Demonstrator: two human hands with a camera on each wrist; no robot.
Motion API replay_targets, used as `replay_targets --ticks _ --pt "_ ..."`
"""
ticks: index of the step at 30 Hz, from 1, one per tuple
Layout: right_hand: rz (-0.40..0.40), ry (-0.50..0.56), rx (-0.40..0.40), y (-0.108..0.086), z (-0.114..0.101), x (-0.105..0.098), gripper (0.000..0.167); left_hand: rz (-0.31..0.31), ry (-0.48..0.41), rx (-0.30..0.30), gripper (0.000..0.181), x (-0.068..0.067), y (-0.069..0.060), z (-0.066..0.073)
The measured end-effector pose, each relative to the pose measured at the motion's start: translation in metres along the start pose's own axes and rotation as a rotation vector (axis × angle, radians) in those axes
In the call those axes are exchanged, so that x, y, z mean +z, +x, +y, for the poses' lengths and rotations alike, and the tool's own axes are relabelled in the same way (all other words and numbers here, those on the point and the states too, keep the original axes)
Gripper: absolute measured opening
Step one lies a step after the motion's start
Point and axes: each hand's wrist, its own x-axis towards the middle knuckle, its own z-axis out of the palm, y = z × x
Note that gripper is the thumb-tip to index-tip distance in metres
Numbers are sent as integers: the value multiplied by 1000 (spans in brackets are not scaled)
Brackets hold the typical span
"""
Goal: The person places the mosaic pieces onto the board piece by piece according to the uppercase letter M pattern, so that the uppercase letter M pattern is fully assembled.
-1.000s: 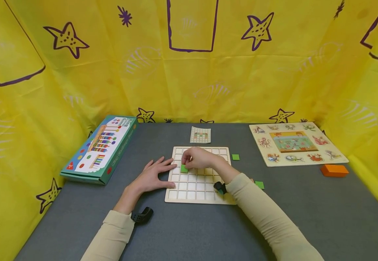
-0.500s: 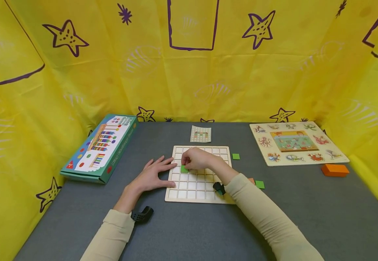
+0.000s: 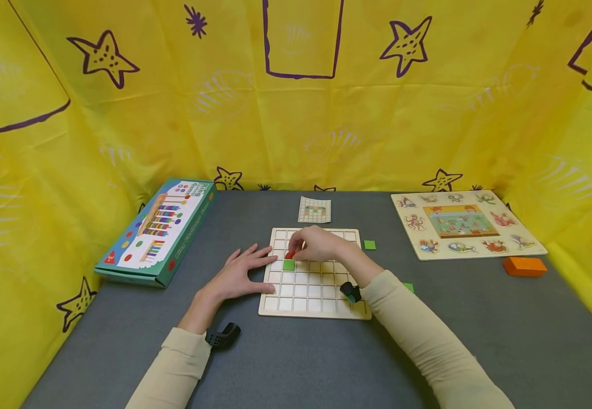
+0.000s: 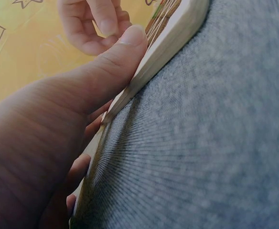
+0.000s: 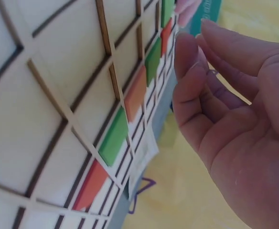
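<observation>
My left hand (image 3: 242, 275) rests along the left edge of a wooden grid board (image 3: 301, 311), fingers spread and thumb at the rim. Over the board's upper left, my right hand (image 3: 316, 244) hovers with loosely bent fingers; in the right wrist view nothing shows between them. Just under its fingertips lies a red tile (image 3: 290, 255), beside a green tile (image 3: 288, 264) in the grid. The right wrist view shows a row of set tiles: a red one (image 5: 90, 186), a green one (image 5: 114, 136), an orange one (image 5: 136, 93) and more beyond. My right hand hides this row in the head view.
A small pattern card (image 3: 314, 210) lies behind the board. Loose green tiles lie to its right, one (image 3: 370, 245) near the top corner. A boxed ring game (image 3: 160, 233) stands left; a sea-animal puzzle (image 3: 467, 224) and an orange block (image 3: 524, 267) lie right.
My right hand has drawn slightly up and to the right off the tiles, so the red tile now shows. The orange tile beside the board is now behind the sleeve. My left hand stays put.
</observation>
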Motion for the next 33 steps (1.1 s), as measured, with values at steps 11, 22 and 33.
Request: replay_targets --ticks 11,22,33 --pt "45 128 3 -23 13 -15 18 0 -7 7 84 -1 -1 0" --pt "56 200 10 -56 28 -24 20 3 5 1 85 0 0 0" --pt "39 188 34 -88 41 -25 19 3 4 1 85 0 0 0"
